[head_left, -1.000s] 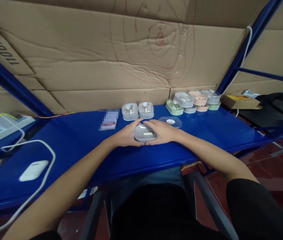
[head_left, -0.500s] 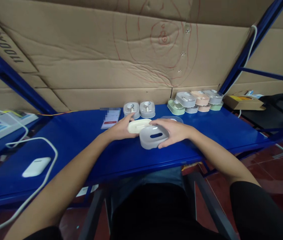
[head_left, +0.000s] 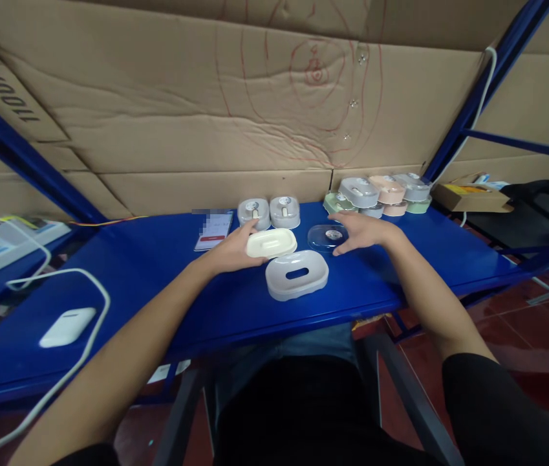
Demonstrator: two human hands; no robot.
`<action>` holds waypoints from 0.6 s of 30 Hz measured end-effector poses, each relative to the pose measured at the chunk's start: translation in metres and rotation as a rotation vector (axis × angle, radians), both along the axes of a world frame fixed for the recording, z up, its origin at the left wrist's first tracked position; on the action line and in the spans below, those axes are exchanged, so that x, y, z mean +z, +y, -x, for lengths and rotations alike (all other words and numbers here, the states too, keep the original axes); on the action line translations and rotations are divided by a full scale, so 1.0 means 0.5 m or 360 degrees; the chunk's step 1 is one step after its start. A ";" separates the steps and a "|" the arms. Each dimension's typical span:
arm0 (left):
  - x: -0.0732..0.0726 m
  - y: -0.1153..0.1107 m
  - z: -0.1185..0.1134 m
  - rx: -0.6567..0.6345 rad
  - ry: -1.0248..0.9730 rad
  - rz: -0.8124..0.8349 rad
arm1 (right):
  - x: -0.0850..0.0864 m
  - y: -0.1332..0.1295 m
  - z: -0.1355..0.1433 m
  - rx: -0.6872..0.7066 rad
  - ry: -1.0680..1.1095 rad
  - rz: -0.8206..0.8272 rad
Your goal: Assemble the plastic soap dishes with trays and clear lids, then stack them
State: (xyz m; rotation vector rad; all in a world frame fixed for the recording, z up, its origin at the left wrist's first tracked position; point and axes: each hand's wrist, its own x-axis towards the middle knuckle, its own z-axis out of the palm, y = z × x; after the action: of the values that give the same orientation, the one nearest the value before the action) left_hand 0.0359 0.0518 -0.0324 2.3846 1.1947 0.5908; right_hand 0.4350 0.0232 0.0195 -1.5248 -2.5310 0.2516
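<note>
Left hand: gripping cream oval plastic tray behind grey slotted plastic shell. Right hand: spread, unclosed, at clear plastic lid. Tray: probably light, stiff; grip ends.

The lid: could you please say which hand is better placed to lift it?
Right hand, I'd say: it is open around the lid's right end, though contact is unclear, while the left hand holds the cream tray.

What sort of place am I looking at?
Probably a makeshift workspace, perhaps in a workshop or warehouse: there's a blue table, cardboard sheets forming a back wall, and stacked clear-lidded boxes.
</note>
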 end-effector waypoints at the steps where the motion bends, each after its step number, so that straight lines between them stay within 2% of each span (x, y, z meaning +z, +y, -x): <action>1: -0.001 0.001 0.001 -0.0004 -0.0005 0.0000 | -0.006 0.009 -0.006 -0.0032 -0.0034 0.0092; 4: -0.001 0.001 0.001 -0.0002 -0.0002 0.0004 | -0.020 0.024 -0.003 -0.0035 -0.0016 0.0181; 6: 0.001 -0.001 0.000 0.0011 0.0009 0.0009 | -0.018 0.020 0.006 -0.0043 0.0083 0.0053; 8: 0.004 -0.004 -0.003 0.0016 0.0013 0.0007 | -0.006 0.004 0.018 -0.0034 0.0266 -0.0190; 9: 0.006 -0.005 -0.005 0.0014 0.0009 0.0003 | 0.001 -0.007 0.026 0.0019 0.0374 -0.0299; 11: 0.010 -0.009 -0.008 0.0002 -0.0004 0.0000 | 0.010 -0.035 0.048 0.0262 0.0546 -0.0394; 14: 0.014 -0.012 -0.012 0.0002 -0.0013 0.0020 | 0.007 -0.077 0.095 0.0671 0.0571 -0.0293; 18: 0.017 -0.013 -0.014 0.0020 -0.0025 0.0043 | -0.018 -0.106 0.147 0.0767 0.0345 -0.0209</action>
State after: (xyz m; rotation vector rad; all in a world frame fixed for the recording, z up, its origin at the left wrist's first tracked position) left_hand 0.0428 0.0453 -0.0240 2.3473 1.2041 0.5926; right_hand 0.3613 -0.0298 0.0105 -0.7767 -2.6349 0.2864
